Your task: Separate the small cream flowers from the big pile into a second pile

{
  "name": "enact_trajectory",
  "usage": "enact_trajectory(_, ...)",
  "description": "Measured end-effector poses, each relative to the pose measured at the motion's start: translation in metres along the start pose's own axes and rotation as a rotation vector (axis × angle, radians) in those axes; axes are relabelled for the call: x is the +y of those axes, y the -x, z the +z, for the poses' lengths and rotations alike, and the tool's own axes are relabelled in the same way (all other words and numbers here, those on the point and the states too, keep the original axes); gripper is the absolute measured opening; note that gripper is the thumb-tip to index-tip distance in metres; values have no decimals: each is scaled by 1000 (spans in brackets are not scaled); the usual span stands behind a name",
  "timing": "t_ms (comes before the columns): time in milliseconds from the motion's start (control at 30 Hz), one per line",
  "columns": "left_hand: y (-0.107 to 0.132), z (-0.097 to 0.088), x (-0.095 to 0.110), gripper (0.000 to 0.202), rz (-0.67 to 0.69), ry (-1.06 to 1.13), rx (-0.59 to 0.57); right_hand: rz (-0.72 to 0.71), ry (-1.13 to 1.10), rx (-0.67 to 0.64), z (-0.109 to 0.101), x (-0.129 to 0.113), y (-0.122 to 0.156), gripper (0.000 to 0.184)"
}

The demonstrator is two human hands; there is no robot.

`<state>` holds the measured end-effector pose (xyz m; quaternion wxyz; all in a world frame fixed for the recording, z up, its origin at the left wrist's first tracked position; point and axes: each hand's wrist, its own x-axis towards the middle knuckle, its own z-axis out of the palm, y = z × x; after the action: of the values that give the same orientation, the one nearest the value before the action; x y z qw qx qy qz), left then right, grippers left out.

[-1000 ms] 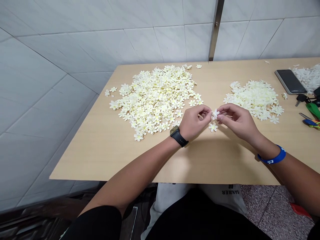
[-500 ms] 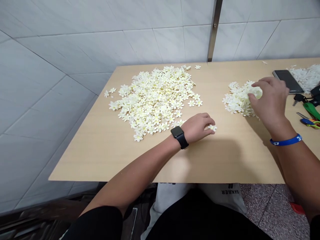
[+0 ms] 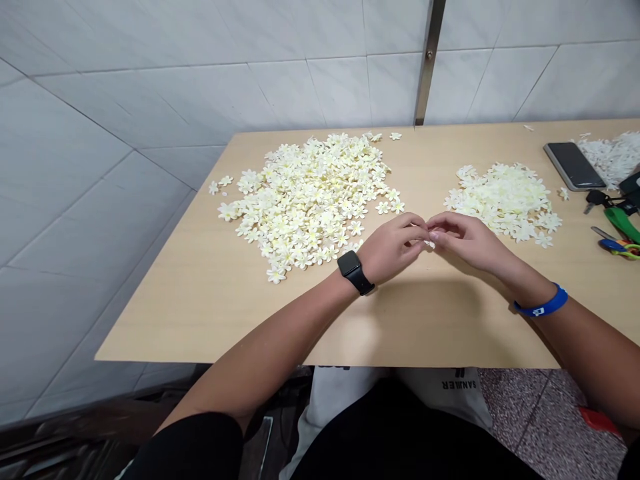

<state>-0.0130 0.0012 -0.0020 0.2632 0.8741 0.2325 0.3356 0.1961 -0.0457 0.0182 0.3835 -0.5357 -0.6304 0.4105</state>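
Note:
In the head view my left hand (image 3: 393, 247), with a black watch at its wrist, pinches a small white artificial flower (image 3: 429, 245), mostly covered by fingers. My right hand (image 3: 467, 243), a blue band at its wrist, meets it there with thumb and fingers closed; what lies between those fingertips is hidden. Beyond my left hand spreads a large pile of white flowers with yellow centres (image 3: 315, 193). Just past my right hand lies a smaller pile of paler flowers (image 3: 510, 197).
At the right are a phone (image 3: 575, 165), keys (image 3: 597, 198), scissors with blue and yellow handles (image 3: 617, 245), a green strap (image 3: 623, 223) and a heap of thin white pieces (image 3: 615, 157). The wooden tabletop (image 3: 200, 300) meets a tiled wall (image 3: 320, 80) at the back.
My right hand has come left and down from the paler flower pile to my left hand, its fingers closing. My left hand has stayed nearly in place, still holding the flower.

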Motion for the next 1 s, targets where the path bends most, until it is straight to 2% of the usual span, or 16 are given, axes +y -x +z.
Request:
enact_trajectory(100,0,-2,-1,17,71,-11,23,131,-315,-144,-1,-3,0,41)
enact_trajectory(200,0,-3,1,18,73,17,54,164,-395,-123,0,-5,1,44)
enact_trajectory(300,-1,-3,6,16,-17,90,131,70,-305,15,2,-5,3,39)
enact_trajectory(400,-3,-2,10,16,-219,218,185,-44,-158,182,6,-4,4,30)
enact_trajectory(533,-4,1,12,25,-400,469,83,-128,-65,271,10,-3,5,19)
enact_trajectory(733,-5,4,11,20,-489,647,56,-126,-50,257,11,-2,6,15)
enact_trajectory(867,-6,1,11,19,-503,686,48,-135,-25,252,12,1,7,15)
enact_trajectory(933,-7,0,11,16,-518,695,61,-164,24,284,13,2,7,17)
enact_trajectory(1000,-8,-1,12,14,-539,687,109,-254,164,378,14,2,8,15)
